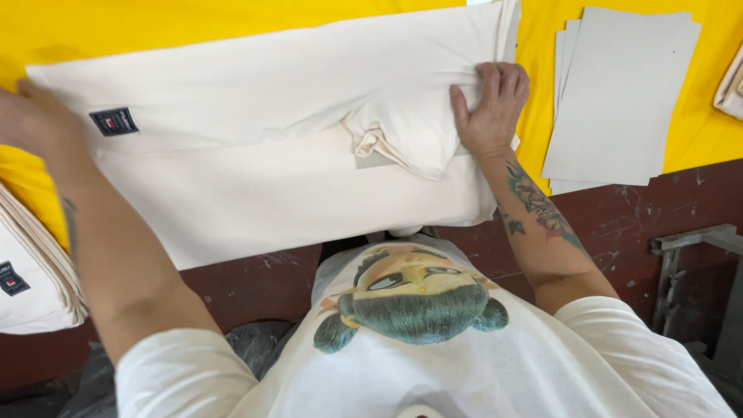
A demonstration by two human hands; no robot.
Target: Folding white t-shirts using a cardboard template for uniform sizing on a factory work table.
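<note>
On the yellow tabletop [232,19], directly in front of the person, a cream-coloured garment [255,147] lies spread flat, its near edge overhanging the dark red front of the tabletop. It is plain cream fabric with a small dark sewn label [114,121] near its left end. The upper half is folded over lengthwise, and a sleeve portion is gathered into soft creases toward the right. A corner of grey card [368,161] shows beneath those creases.

Handling judgement: the fabric appears light, limp and non-slippery. It will sag and wrinkle if lifted from one point, so hold is best taken at folded edges or corners, with both hands well apart. It is not fragile.

The right hand [491,104] rests at the right end, fingers curled over the folded layer; its grip is closed on the fabric edge. The left hand [35,116] is at the left end, touching the garment; it is blurred, and whether its grip is closed cannot be told.

A stack of grey card sheets [619,93] lies to the right, apart from the garment. A pile of folded cream garments [31,271] sits at the lower left.
</note>
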